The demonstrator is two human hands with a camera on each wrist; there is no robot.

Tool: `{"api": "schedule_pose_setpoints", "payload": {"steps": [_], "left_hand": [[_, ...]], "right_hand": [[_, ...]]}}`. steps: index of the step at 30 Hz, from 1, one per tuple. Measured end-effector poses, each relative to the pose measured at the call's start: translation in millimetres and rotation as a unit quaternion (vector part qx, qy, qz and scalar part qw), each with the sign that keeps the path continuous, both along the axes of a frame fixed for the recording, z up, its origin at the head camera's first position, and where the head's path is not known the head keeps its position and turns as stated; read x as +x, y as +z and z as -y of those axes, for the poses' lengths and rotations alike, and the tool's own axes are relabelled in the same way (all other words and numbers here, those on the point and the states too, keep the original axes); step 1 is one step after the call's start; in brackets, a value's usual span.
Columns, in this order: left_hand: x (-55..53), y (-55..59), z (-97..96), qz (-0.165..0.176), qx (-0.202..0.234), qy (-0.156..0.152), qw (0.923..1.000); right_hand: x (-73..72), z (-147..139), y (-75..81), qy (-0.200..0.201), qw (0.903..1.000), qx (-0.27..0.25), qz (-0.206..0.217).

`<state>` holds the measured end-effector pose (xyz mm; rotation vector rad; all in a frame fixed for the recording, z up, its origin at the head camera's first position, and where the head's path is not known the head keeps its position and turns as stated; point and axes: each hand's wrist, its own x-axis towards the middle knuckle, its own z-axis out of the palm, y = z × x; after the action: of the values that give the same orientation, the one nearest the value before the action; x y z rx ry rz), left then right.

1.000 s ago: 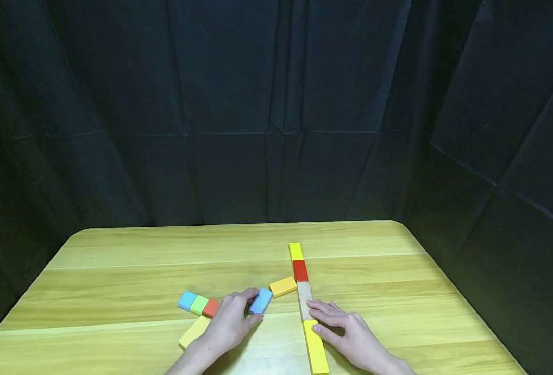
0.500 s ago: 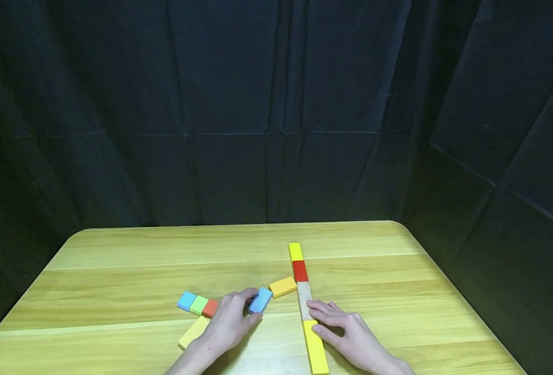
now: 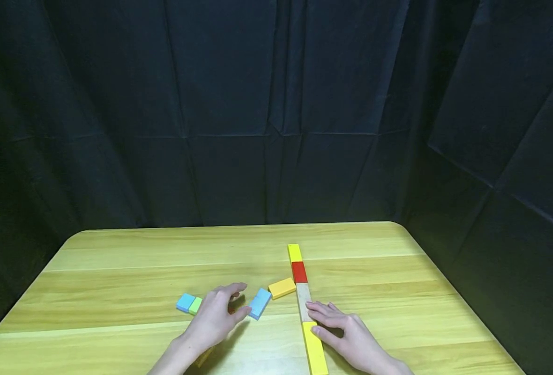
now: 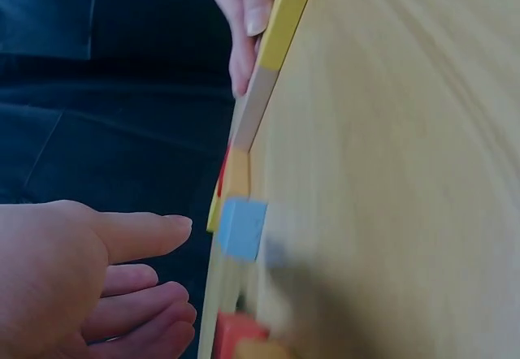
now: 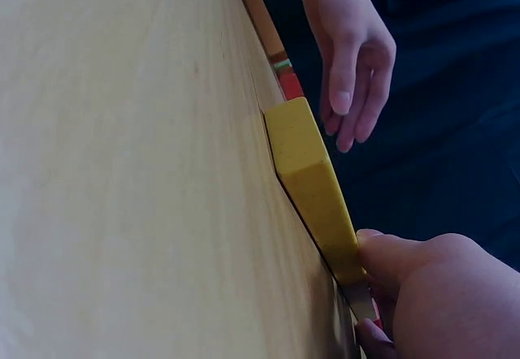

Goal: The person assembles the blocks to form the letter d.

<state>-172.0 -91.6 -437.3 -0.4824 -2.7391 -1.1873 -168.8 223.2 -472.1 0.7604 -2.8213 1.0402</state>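
My left hand (image 3: 214,319) hovers over the table, fingers spread and holding nothing, just left of a blue block (image 3: 260,303). That block lies tilted near an orange block (image 3: 282,287), whose far end meets the row. My right hand (image 3: 349,336) rests on a straight row of blocks, thumb at the long yellow block (image 3: 315,349) and fingertips on the pale wooden block (image 3: 303,299). Beyond these the row goes on with a red block (image 3: 299,272) and a small yellow block (image 3: 294,252). In the left wrist view the left thumb points toward the blue block (image 4: 242,229), apart from it.
Left of my left hand lie another blue block (image 3: 185,302) and a green block (image 3: 195,305). A red block (image 4: 237,330) shows low in the left wrist view, and a yellowish block (image 3: 204,357) is mostly hidden under the left forearm. Dark cloth (image 3: 229,114) hangs behind the table (image 3: 117,260).
My left hand has let go of the blue block and moved up and left from it, now covering the red block. The right hand has stayed on the row.
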Motion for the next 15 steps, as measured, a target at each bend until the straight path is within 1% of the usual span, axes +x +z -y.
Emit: {"api": "schedule_pose_setpoints", "payload": {"steps": [4, 8, 11, 15], "left_hand": [[0.3, 3.5, 14.4, 0.005, -0.001, 0.013, 0.9999], [1.5, 4.5, 28.4, 0.015, 0.009, 0.037, 0.9991], [3.0, 1.6, 38.0, 0.012, 0.013, 0.057, 0.9982], [4.7, -4.4, 49.4, 0.004, 0.011, 0.071, 0.9974]], "right_hand": [[0.6, -0.2, 1.0, 0.003, 1.0, -0.002, 0.003], [0.7, -0.2, 1.3, 0.007, 1.0, -0.003, 0.004], [0.6, -0.3, 1.3, 0.008, 1.0, -0.002, 0.002], [0.6, -0.7, 0.9, 0.008, 1.0, -0.001, -0.004]]}}
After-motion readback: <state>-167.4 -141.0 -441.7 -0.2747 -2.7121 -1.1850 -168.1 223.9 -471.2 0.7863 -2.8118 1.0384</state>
